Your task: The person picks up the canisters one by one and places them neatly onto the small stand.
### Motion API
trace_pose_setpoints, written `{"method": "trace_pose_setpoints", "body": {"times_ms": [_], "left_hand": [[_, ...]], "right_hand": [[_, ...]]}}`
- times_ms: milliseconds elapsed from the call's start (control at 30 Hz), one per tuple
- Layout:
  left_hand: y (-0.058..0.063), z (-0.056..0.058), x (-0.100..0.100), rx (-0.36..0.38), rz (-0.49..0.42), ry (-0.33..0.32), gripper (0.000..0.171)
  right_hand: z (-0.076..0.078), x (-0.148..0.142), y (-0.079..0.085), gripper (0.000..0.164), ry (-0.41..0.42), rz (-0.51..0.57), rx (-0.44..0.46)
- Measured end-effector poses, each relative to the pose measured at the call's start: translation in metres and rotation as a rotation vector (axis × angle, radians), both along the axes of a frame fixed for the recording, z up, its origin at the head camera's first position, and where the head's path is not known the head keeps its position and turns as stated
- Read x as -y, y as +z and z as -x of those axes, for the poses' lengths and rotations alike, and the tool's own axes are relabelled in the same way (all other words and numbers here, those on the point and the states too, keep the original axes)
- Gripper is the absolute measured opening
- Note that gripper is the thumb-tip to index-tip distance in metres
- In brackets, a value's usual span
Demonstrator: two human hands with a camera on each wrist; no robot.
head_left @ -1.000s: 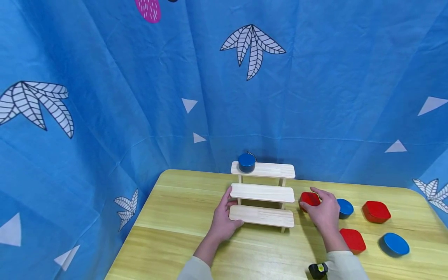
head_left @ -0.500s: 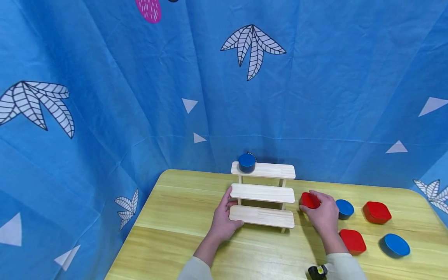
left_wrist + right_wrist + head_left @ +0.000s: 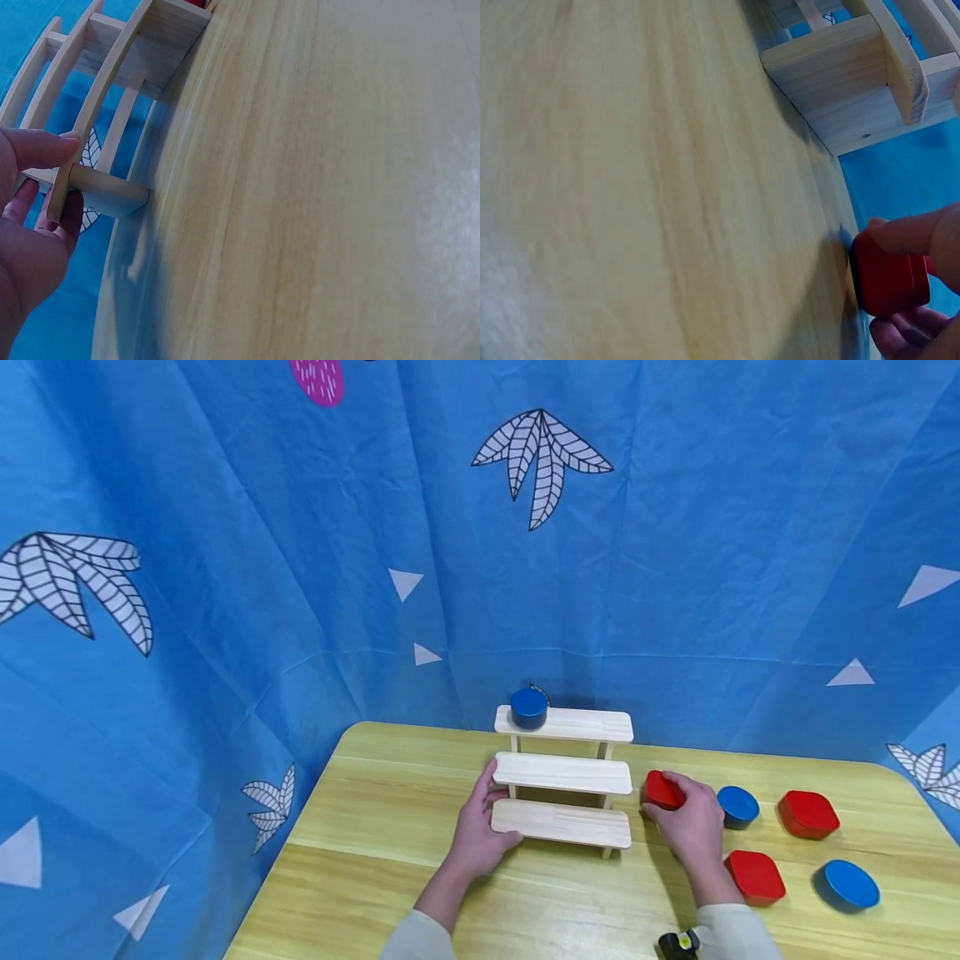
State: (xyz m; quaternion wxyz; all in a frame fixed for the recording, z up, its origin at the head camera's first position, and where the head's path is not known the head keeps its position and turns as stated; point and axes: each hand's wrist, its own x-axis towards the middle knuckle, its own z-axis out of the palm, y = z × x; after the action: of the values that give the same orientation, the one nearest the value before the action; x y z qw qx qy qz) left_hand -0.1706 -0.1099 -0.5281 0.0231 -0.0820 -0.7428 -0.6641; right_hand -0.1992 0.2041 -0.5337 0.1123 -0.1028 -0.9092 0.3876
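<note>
A three-tier wooden display shelf (image 3: 562,772) stands towards the back of the table. My left hand (image 3: 480,831) grips the left end of its lowest board, thumb in front and fingers behind, as the left wrist view confirms on the board (image 3: 97,97). To the right of the shelf, my right hand (image 3: 692,818) pinches a red square tin with rounded corners (image 3: 663,790) between thumb and fingers. In the right wrist view this red tin (image 3: 885,274) is right at the tabletop. A round blue tin (image 3: 528,708) sits on the top tier, at the left.
Right of my right hand are a round blue tin (image 3: 738,807), a red square tin (image 3: 808,814), another red tin (image 3: 756,877) and another blue tin (image 3: 846,886). A blue patterned curtain (image 3: 675,568) hangs behind the table (image 3: 360,827).
My right fingers have settled closer around the red tin, which now looks slightly tilted. The left hand and the shelf have kept their places.
</note>
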Motion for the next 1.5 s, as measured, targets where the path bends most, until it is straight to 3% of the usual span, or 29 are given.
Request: {"method": "trace_pose_setpoints", "body": {"times_ms": [467, 967, 1500], "left_hand": [[0.002, -0.001, -0.001, 0.039, 0.012, 0.014, 0.123], [0.002, -0.001, -0.001, 0.043, 0.002, 0.003, 0.123], [0.002, 0.000, -0.002, 0.006, -0.014, 0.004, 0.122]], "right_hand": [[-0.003, 0.000, 0.001, 0.068, -0.022, 0.008, -0.023], [-0.003, 0.001, 0.021, 0.068, -0.060, 0.085, -0.101], [-0.003, 0.004, 0.039, 0.063, -0.063, 0.084, -0.174]]}}
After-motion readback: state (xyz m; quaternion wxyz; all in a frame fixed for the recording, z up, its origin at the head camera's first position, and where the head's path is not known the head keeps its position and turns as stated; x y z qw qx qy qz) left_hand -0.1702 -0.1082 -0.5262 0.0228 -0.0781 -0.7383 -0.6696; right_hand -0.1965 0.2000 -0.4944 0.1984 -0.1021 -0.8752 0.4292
